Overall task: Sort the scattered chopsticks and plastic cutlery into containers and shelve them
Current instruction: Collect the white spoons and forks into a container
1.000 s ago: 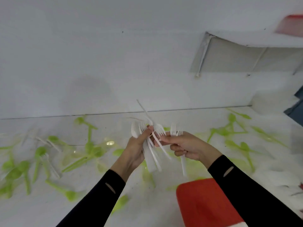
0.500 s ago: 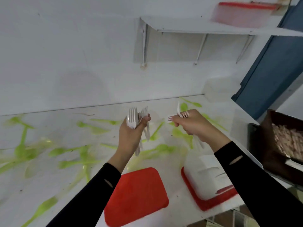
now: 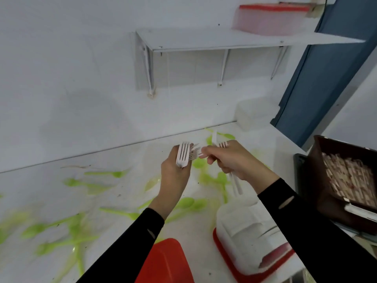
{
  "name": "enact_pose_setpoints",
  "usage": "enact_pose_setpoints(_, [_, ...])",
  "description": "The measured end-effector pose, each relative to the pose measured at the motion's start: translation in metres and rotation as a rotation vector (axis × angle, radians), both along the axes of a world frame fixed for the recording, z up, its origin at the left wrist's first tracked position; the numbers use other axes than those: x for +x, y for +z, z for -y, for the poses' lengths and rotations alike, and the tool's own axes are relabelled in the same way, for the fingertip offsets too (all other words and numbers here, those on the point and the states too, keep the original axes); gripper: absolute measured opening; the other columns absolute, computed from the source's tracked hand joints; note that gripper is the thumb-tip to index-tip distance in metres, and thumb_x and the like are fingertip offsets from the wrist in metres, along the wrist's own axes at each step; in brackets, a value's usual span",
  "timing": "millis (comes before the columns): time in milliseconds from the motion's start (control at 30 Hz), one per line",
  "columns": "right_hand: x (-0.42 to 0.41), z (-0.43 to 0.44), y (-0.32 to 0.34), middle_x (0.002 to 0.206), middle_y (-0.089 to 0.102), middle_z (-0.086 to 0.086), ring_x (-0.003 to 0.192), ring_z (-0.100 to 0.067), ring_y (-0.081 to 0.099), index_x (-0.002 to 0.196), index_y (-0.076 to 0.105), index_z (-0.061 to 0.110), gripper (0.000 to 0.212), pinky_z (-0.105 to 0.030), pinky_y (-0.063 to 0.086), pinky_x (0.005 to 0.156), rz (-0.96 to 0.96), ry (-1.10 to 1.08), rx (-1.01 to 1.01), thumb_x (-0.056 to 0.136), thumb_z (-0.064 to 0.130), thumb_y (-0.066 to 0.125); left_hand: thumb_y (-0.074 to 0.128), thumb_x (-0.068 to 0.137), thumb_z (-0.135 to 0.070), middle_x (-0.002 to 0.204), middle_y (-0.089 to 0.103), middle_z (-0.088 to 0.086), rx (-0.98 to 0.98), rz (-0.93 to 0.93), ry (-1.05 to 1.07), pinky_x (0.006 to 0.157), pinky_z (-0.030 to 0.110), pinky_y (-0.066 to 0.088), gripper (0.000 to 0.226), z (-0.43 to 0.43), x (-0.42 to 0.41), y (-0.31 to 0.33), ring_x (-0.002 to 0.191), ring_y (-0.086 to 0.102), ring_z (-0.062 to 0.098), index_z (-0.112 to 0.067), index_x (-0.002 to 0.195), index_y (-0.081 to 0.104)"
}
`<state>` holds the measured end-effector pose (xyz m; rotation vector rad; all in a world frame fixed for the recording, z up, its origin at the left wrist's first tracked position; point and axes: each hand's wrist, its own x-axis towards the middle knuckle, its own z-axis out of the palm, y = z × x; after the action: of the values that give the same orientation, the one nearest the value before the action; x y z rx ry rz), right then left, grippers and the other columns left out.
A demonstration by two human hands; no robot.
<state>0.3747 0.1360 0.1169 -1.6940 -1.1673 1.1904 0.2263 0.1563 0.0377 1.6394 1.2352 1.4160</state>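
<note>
1. The left hand (image 3: 174, 176) has its grip clamped on a bundle of white plastic forks (image 3: 183, 155), held above the white tabletop (image 3: 132, 160). Their long axis stands near upright, tines up.
2. The right hand (image 3: 234, 160) has its grip closed round a second bunch of white forks (image 3: 237, 185). Tines point up-left toward the left bundle, and handles slant down toward the person.
3. Scattered green plastic spoons (image 3: 183, 203) lie flat on the tabletop, pointing many ways.
4. A dark box of wooden chopsticks (image 3: 346, 178) sits just beside the tabletop's right edge.
</note>
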Motion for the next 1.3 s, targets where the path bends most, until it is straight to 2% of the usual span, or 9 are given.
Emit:
enact_pose_setpoints(167, [0.016,-0.017,-0.001,0.062,0.062,-0.001,0.042,-0.010,0.026,0.083,0.074,0.008,0.014,-0.021,0.019,0.043,-0.145,-0.054,-0.029,0.086,0.020,0.068,0.069,0.091,-0.013,0.092,0.068,-0.034,-0.115,0.106,-0.139,0.076,0.005,0.044,0.024,-0.009,0.015,0.004,0.092,0.062,-0.013,-0.024,0.112,0.069])
enact_pose_setpoints(367, [0.039,-0.040,-0.001,0.055,0.030,0.005,0.047,-0.011,0.022,0.081,0.070,0.018,0.020,-0.020,0.019,0.040,-0.182,0.065,-0.004,0.088,0.037,0.071,0.079,0.082,-0.026,0.090,0.074,-0.011,-0.216,0.177,-0.160,0.077,0.024,0.050,0.012,-0.040,0.022,0.012,0.087,0.068,0.007,-0.032,0.092,0.074])
enact_pose_setpoints(467, [0.057,-0.053,-0.004,0.066,0.040,0.005,0.044,-0.008,0.024,0.102,0.049,0.018,0.022,-0.021,0.021,0.041,-0.215,0.065,0.022,0.091,0.028,0.065,0.078,0.080,-0.030,0.095,0.075,0.010,-0.262,0.348,-0.181,0.087,0.043,0.053,0.020,-0.048,0.040,0.019,0.096,0.070,0.030,-0.018,0.095,0.073])
enact_pose_setpoints(633, [0.109,-0.070,-0.013,0.089,0.055,-0.003,0.048,-0.009,0.033,0.101,0.054,0.009,0.007,-0.022,0.028,0.045,-0.323,0.143,0.085,0.096,0.008,0.050,0.071,0.088,-0.022,0.099,0.074,0.015,-0.329,0.506,-0.166,0.071,0.031,0.050,0.021,-0.060,0.105,0.019,0.084,0.066,0.022,-0.011,0.106,0.072])
enact_pose_setpoints(733, [0.142,-0.080,-0.027,0.083,0.050,0.008,0.061,-0.002,0.044,0.117,0.063,0.018,0.024,-0.014,0.039,0.058,-0.026,0.191,0.284,0.101,0.010,0.047,0.069,0.090,-0.017,0.091,0.072,0.013,-0.381,0.647,-0.124,0.073,0.033,0.050,0.014,-0.068,0.141,0.014,0.083,0.066,0.022,-0.008,0.100,0.072])
enact_pose_setpoints(867, [0.172,-0.090,-0.046,0.114,0.046,-0.003,0.105,-0.010,0.048,0.137,0.051,0.014,0.041,0.005,0.030,0.079,0.413,0.258,0.453,0.099,0.002,0.042,0.070,0.089,-0.016,0.086,0.069,0.012,-0.441,0.714,-0.127,0.073,0.034,0.048,0.011,-0.075,0.182,0.007,0.080,0.064,0.023,-0.006,0.094,0.070])
enact_pose_setpoints(1033, [0.193,-0.097,-0.067,0.080,0.041,0.000,0.060,-0.010,0.040,0.109,0.035,0.009,0.016,-0.014,0.032,0.050,0.213,0.171,0.343,0.101,0.019,0.045,0.070,0.089,-0.015,0.083,0.062,0.016,-0.466,0.699,-0.160,0.071,0.034,0.050,0.022,-0.082,0.216,-0.006,0.076,0.062,0.026,0.004,0.101,0.064])
enact_pose_setpoints(1167, [0.205,-0.098,-0.092,0.108,0.051,-0.005,0.089,-0.008,0.053,0.111,0.052,0.009,0.015,-0.006,0.041,0.072,0.269,0.171,0.495,0.097,0.010,0.052,0.067,0.091,-0.013,0.085,0.063,0.018,-0.477,0.696,-0.129,0.066,0.029,0.053,0.022,-0.084,0.229,-0.019,0.076,0.065,0.025,0.006,0.103,0.063])
enact_pose_setpoints(1300, [0.208,-0.097,-0.107,0.107,0.060,0.007,0.091,-0.016,0.065,0.098,0.060,0.033,0.020,-0.041,0.058,0.076,0.150,0.167,0.453,0.097,0.013,0.056,0.066,0.093,-0.017,0.078,0.066,0.014,-0.540,0.692,-0.090,0.061,0.026,0.053,0.024,-0.083,0.225,-0.031,0.070,0.065,0.022,0.006,0.098,0.065])
